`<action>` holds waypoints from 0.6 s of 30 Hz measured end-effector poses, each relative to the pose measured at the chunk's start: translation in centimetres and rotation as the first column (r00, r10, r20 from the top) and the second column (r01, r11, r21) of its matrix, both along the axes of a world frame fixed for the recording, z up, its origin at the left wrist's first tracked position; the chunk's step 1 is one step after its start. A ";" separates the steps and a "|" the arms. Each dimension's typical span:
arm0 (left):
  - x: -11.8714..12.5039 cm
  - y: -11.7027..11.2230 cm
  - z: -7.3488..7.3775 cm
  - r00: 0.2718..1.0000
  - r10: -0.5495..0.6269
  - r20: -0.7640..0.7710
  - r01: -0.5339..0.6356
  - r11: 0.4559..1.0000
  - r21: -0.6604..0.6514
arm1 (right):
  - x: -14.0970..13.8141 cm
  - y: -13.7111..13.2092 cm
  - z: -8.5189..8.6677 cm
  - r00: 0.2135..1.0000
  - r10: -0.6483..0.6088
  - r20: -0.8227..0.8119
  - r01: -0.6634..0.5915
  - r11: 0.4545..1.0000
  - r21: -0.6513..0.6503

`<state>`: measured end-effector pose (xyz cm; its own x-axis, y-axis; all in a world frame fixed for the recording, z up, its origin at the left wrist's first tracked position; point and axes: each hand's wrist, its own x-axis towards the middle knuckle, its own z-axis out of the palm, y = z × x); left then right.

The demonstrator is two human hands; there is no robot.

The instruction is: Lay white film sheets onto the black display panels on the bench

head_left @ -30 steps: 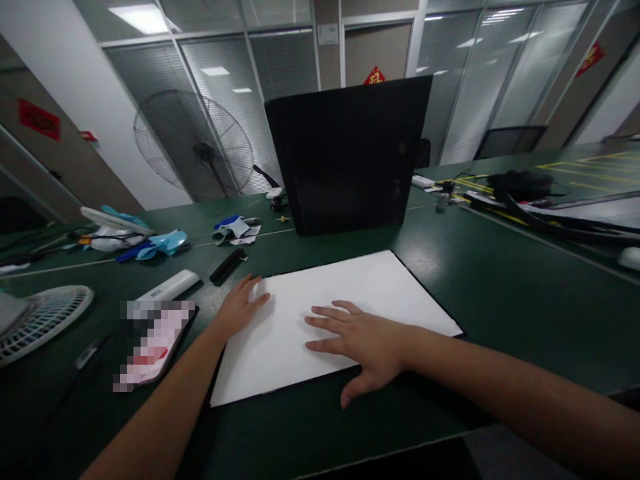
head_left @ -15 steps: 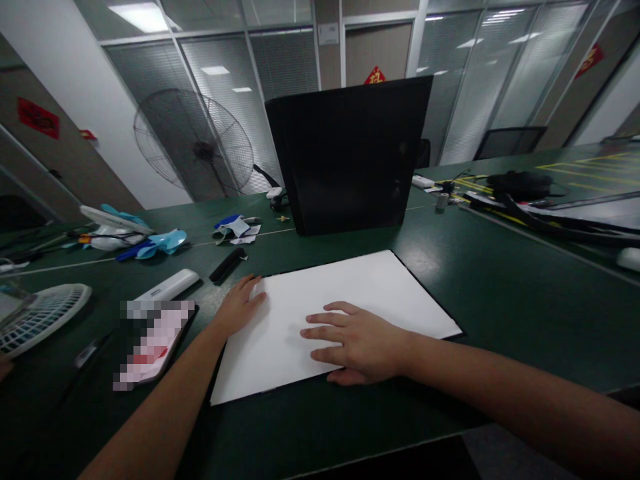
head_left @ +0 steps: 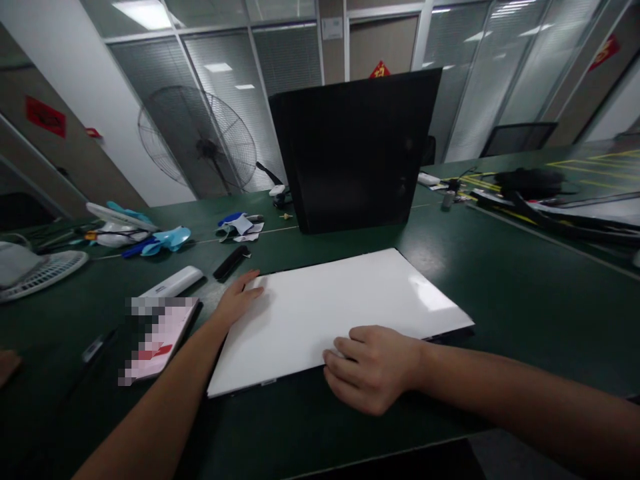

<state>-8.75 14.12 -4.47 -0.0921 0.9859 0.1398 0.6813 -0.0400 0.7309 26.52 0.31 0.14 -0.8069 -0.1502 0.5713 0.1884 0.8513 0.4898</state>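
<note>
A flat white panel (head_left: 330,310) with a thin black edge lies on the green table (head_left: 525,300) in front of me. My left hand (head_left: 239,297) rests with fingers stretched out on the panel's far left corner. My right hand (head_left: 370,373) is curled over the panel's near edge, fingers bent and gripping it; the near right side of the panel looks slightly raised off the table.
An upright black panel (head_left: 355,150) stands behind the white one. To the left lie a blurred card (head_left: 157,337), a white bar (head_left: 170,283), a black stick (head_left: 231,262), blue tools (head_left: 165,241) and a small fan (head_left: 40,277). Cables (head_left: 530,183) lie at right.
My right hand slid from lying flat on the panel back to its near edge and curled round it. The panel's near right edge has lifted a little. My left hand stays put.
</note>
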 end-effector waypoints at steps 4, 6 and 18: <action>-0.1 -0.3 1.2 0.966 0.157 0.207 -0.150 0.987 -0.048 | 0.4 0.1 0.1 1.000 -0.014 -0.004 0.014 0.999 0.041; -0.3 -0.5 1.5 0.932 0.219 0.291 -0.212 0.976 -0.056 | 0.7 0.2 0.2 1.000 -0.025 -0.009 0.025 0.998 0.058; -1.6 0.1 1.6 0.978 0.158 0.138 -0.161 0.987 0.011 | 2.4 1.1 2.6 0.996 -0.073 -0.057 0.077 0.995 0.066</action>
